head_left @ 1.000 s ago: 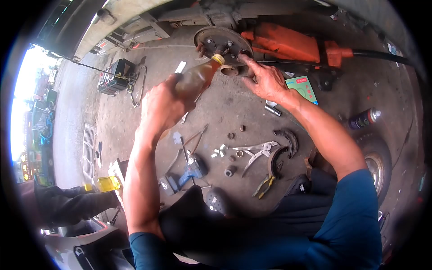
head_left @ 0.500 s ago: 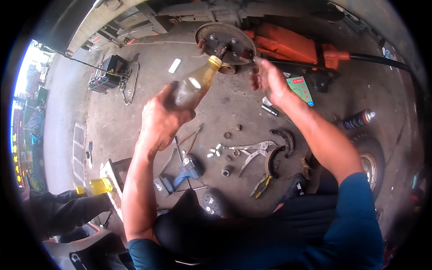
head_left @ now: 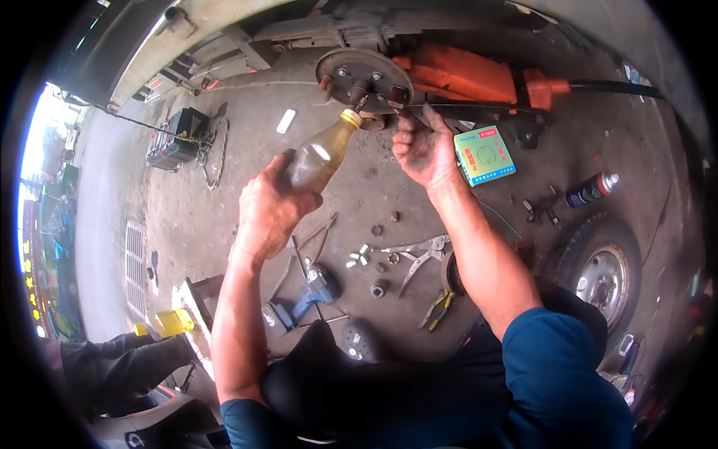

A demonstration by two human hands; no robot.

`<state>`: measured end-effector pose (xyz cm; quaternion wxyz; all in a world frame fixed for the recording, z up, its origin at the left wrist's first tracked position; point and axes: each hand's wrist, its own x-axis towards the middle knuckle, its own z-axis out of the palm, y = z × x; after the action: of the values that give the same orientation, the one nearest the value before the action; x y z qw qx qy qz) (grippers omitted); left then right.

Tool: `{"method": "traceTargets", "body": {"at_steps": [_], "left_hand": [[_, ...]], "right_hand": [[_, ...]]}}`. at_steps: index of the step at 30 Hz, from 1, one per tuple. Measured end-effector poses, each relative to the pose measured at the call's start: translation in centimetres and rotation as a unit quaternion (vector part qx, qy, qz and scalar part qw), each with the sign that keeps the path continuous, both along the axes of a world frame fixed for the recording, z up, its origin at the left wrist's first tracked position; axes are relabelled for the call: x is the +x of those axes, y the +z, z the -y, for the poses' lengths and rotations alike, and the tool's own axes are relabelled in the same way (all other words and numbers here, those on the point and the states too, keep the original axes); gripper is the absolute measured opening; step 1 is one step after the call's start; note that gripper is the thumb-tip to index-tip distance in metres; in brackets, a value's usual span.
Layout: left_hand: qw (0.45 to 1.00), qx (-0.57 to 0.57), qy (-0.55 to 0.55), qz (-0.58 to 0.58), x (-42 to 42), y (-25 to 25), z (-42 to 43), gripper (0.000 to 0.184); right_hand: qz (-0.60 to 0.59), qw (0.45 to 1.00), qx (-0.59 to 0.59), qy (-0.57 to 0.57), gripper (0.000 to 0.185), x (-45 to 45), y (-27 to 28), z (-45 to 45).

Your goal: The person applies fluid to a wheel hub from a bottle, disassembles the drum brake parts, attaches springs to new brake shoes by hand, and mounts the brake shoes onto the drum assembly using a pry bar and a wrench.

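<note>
Head view: at the far left another person [head_left: 123, 370] in dark clothes is beside a yellow container [head_left: 174, 322], with a grate [head_left: 135, 258] and a battery [head_left: 178, 137] farther up the floor [head_left: 194, 239]. The left hand [head_left: 275, 206] is wrapped around a clear bottle [head_left: 315, 159], held tilted above the floor, its yellow-ringed neck pointing up and right to the disc [head_left: 364, 78]; whether its tip touches the disc is unclear. Below lies a blue drill [head_left: 314, 290], then small nuts, a socket [head_left: 378, 288] and locking pliers [head_left: 422, 253]. The right hand [head_left: 425, 153] is palm up, fingers partly curled, just below the disc's edge; whether they grasp anything cannot be told. Yellow-handled pliers [head_left: 437, 310] lie near the right forearm. Right of the disc is a red jack [head_left: 467, 73], with a green box [head_left: 486, 155] below it; farther right, a spray can [head_left: 591, 190] lies above a wheel [head_left: 600, 278].
</note>
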<state>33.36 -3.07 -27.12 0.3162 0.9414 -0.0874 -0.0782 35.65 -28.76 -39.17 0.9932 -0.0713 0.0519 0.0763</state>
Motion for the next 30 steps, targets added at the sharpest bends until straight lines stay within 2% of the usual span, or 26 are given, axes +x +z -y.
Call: {"method": "traceTargets", "body": {"at_steps": [5,8,11,17,20,23,30], "left_hand": [[0.994,0.106,-0.017,0.026,0.0,1.4,2.2,0.067],[0.977,0.182,-0.066,0.088,0.7,2.1,3.5,0.059],[0.966,0.21,-0.083,0.126,1.8,2.5,4.7,0.061],[0.933,0.295,-0.144,0.145,3.0,4.0,6.4,0.044],[0.923,0.32,-0.149,0.155,3.2,4.5,7.0,0.04],[0.912,0.363,-0.134,0.134,3.8,4.7,7.4,0.061],[0.916,0.351,-0.129,0.146,3.6,4.3,7.3,0.058]], "right_hand": [[-0.003,1.0,0.016,-0.019,0.046,1.1,-0.8,-0.3],[-0.104,0.97,-0.166,-0.146,0.049,-0.5,-0.8,-1.8],[-0.118,0.912,-0.343,-0.19,0.049,-1.0,1.4,-3.1],[0.0,0.891,-0.421,-0.168,0.053,-1.3,0.5,-3.6],[0.025,0.864,-0.47,-0.177,0.063,-1.3,0.1,-3.6],[0.025,0.851,-0.495,-0.175,0.074,-0.9,-0.4,-3.4],[0.007,0.821,-0.542,-0.18,0.079,-0.5,-0.4,-3.6]]}}
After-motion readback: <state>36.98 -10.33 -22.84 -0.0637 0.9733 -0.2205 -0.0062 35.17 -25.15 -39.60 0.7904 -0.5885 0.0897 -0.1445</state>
